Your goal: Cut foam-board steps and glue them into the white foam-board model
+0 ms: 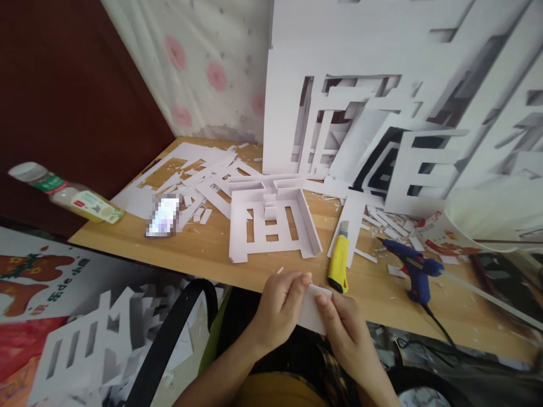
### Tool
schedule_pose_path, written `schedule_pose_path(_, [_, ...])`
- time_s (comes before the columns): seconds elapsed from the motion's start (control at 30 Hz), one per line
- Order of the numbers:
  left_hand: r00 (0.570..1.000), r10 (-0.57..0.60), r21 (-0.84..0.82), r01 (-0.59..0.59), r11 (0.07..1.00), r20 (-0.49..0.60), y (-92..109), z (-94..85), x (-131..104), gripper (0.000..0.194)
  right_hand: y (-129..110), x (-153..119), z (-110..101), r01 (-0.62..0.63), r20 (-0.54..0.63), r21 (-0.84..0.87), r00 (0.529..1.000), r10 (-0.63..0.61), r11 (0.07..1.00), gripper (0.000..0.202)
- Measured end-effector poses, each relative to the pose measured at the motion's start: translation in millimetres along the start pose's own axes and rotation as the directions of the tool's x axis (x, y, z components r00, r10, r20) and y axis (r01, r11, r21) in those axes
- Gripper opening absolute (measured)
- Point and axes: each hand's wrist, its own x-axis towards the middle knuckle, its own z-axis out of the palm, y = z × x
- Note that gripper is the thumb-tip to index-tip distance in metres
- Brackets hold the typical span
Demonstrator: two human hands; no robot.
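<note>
Between both hands is a small white piece of foam board or card [313, 310], held at the table's front edge above my lap. My left hand [280, 305] grips its left side with the thumb on top. On the right side, my right hand [345, 322] pinches it, thumb over the face. Just beyond lies a white cut-out character [278, 240] with upright side strips along part of its outline. A yellow utility knife [339, 257] rests right of it, blade pointing away, on a white strip [355, 217].
A blue glue gun [413, 268] with its cord lies at right, near a paper tub [449, 229]. Cut white sheets [288, 124] lean at the back. Scraps, a phone [163, 216] and a tilted-looking bottle [80, 198] occupy the left. A black chair armrest [169, 339] stands lower left.
</note>
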Motion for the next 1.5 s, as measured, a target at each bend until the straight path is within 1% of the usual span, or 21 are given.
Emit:
schedule_pose_path(0.07, [1.0,-0.024,-0.052,0.024,0.998,-0.01,-2.6,3.7,0.6,0.049,0.2,0.7,1.2,-0.033,-0.015,0.06,0.999,0.034,0.998,0.042])
schedule_pose_path(0.17, [0.996,-0.06,-0.097,0.054,0.994,-0.059,-6.3,7.1,-0.1,0.049,0.6,2.2,6.1,-0.085,-0.019,0.168,0.996,0.09,0.982,0.042])
schedule_pose_path(0.27, [0.989,-0.099,-0.13,0.084,0.988,-0.111,-9.3,7.7,-1.2,0.05,2.1,3.3,11.7,-0.131,-0.023,0.237,0.99,0.14,0.963,0.046])
schedule_pose_path(0.33, [0.984,-0.129,-0.159,0.108,0.981,-0.125,-11.1,7.1,-1.7,0.051,3.3,4.0,15.0,-0.151,-0.018,0.275,0.987,0.162,0.95,0.049])
schedule_pose_path(0.53, [0.97,-0.2,-0.207,0.169,0.964,-0.138,-18.1,1.5,-2.4,0.056,4.8,8.5,23.4,-0.216,0.05,0.367,0.976,0.213,0.905,0.05])
schedule_pose_path(0.63, [0.961,-0.221,-0.211,0.183,0.96,-0.169,-21.5,-0.5,-2.1,0.056,5.6,12.1,27.0,-0.244,0.096,0.4,0.97,0.224,0.883,0.051])
schedule_pose_path(0.77, [0.951,-0.246,-0.216,0.205,0.955,-0.184,-20.5,0.1,0.2,0.058,7.5,17.1,29.6,-0.275,0.111,0.43,0.961,0.251,0.86,0.052])
schedule_pose_path(0.83, [0.946,-0.254,-0.199,0.214,0.956,-0.2,-17.0,-0.1,1.5,0.059,7.9,18.5,28.9,-0.271,0.091,0.411,0.962,0.257,0.871,0.052])
schedule_pose_path(0.9, [0.946,-0.244,-0.125,0.221,0.967,-0.212,-12.7,-2.0,2.0,0.058,7.6,18.6,26.7,-0.217,0.017,0.318,0.975,0.224,0.923,0.05])
schedule_pose_path(0.93, [0.952,-0.225,-0.061,0.217,0.974,-0.208,-10.6,-3.5,2.0,0.058,7.2,18.1,25.3,-0.176,-0.031,0.25,0.981,0.19,0.952,0.05])
schedule_pose_path(0.97, [0.961,-0.19,0.014,0.197,0.98,-0.201,-8.9,-5.2,1.7,0.057,6.7,17.3,23.7,-0.136,-0.074,0.182,0.986,0.151,0.974,0.049])
schedule_pose_path(1.03, [0.98,-0.092,0.144,0.118,0.982,-0.175,-6.8,-8.4,0.8,0.057,5.5,15.4,20.6,-0.085,-0.111,0.101,0.989,0.096,0.991,0.048])
schedule_pose_path(1.07, [0.987,-0.053,0.174,0.079,0.982,-0.15,-6.4,-9.5,0.3,0.057,4.9,14.6,19.4,-0.076,-0.106,0.098,0.991,0.086,0.992,0.047])
schedule_pose_path(1.1, [0.992,-0.028,0.17,0.049,0.984,-0.122,-6.5,-10.2,0.0,0.057,4.4,13.9,18.6,-0.077,-0.087,0.117,0.992,0.087,0.99,0.047])
schedule_pose_path(1.17, [0.997,-0.043,0.083,0.048,0.995,-0.067,-7.7,-10.1,-0.4,0.057,3.3,13.5,18.2,-0.103,-0.04,0.196,0.993,0.113,0.975,0.047])
schedule_pose_path(1.23, [0.993,-0.116,-0.045,0.114,0.992,-0.033,-9.8,-8.5,-0.6,0.059,2.1,14.3,19.7,-0.146,0.0,0.295,0.988,0.153,0.944,0.048])
schedule_pose_path(1.33, [0.979,-0.199,-0.193,0.189,0.963,-0.036,-12.6,-5.5,-1.1,0.062,-0.2,16.1,24.2,-0.197,0.026,0.4,0.979,0.203,0.895,0.049])
schedule_pose_path(1.4, [0.977,-0.209,-0.246,0.192,0.95,-0.048,-13.2,-4.1,-1.7,0.063,-1.4,17.1,27.5,-0.205,0.032,0.422,0.977,0.212,0.883,0.051])
schedule_pose_path(1.5, [0.977,-0.202,-0.283,0.176,0.943,-0.067,-12.1,-2.9,-3.0,0.065,-1.5,18.2,31.2,-0.236,0.088,0.454,0.971,0.22,0.859,0.056])
